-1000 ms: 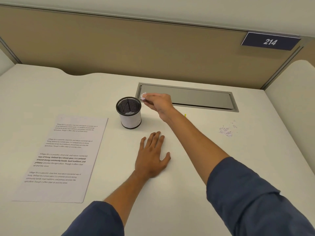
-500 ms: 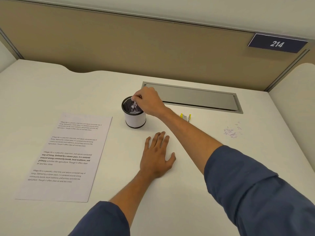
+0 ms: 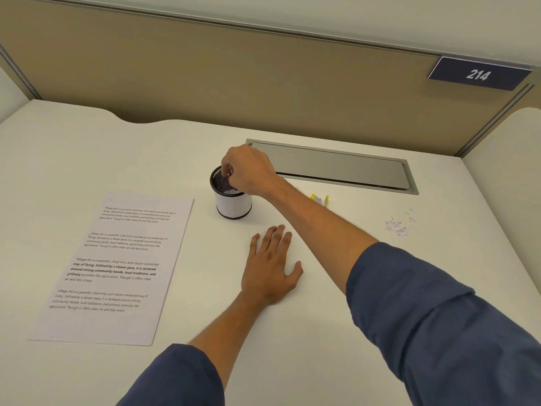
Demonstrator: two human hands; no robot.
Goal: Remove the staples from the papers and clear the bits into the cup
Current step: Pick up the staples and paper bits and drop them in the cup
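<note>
Over the cup (image 3: 233,202), the right hand (image 3: 248,171) bunches its fingertips inside the rim (whether bits remain pinched, I cannot tell); rub them apart low inside. The left hand (image 3: 270,266) lies flat nearer than the cup. More bits (image 3: 398,225) wait right of it.

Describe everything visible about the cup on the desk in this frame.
The cup is a small round black mesh holder with a black rim and base and a white band round its outside. It stands upright on the white desk, right of the paper. The right hand hovers over its mouth, fingertips pinched; contact and any contents are unclear.
</note>
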